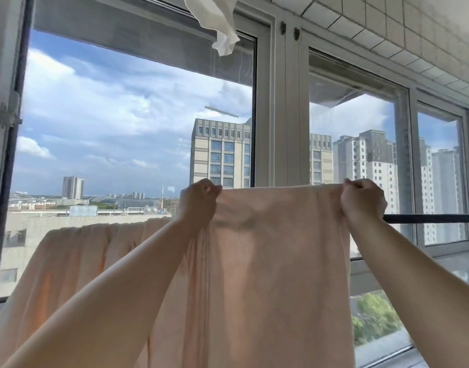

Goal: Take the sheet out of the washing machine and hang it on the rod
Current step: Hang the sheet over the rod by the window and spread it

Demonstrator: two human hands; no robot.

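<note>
Before the window: both my arms reach up and forward toward the rod (429,218), the landmark for all that follows.
Rod: a dark bar running level across the lower part of the window (137,123); only its stretch to the right of my right hand shows bare, the rest is covered by cloth.
Sheet: the peach sheet (278,261) is already draped over the rod on the left, hanging down in loose folds; the part between my hands is lifted above the rod's level and pulled flat into a taut top edge.
Left hand: my left hand (198,201) is above the rod, clenched on the sheet's top edge; its fingers (210,188) pinch the cloth and a gathered bunch of folds falls straight down beneath it.
Right hand: my right hand (363,199) is above the rod too, at the sheet's right edge, fingers closed tight on the cloth; the sheet's side edge drops straight down from it, crossing in front of the rod.
White cloth: a white cloth (217,19) hangs from above, high over the rod, well apart from the sheet.
Beyond the rod: tall buildings (220,152) and cloudy blue sky through the glass.
Wall: white tiles (387,25) above the rod to the right.
</note>
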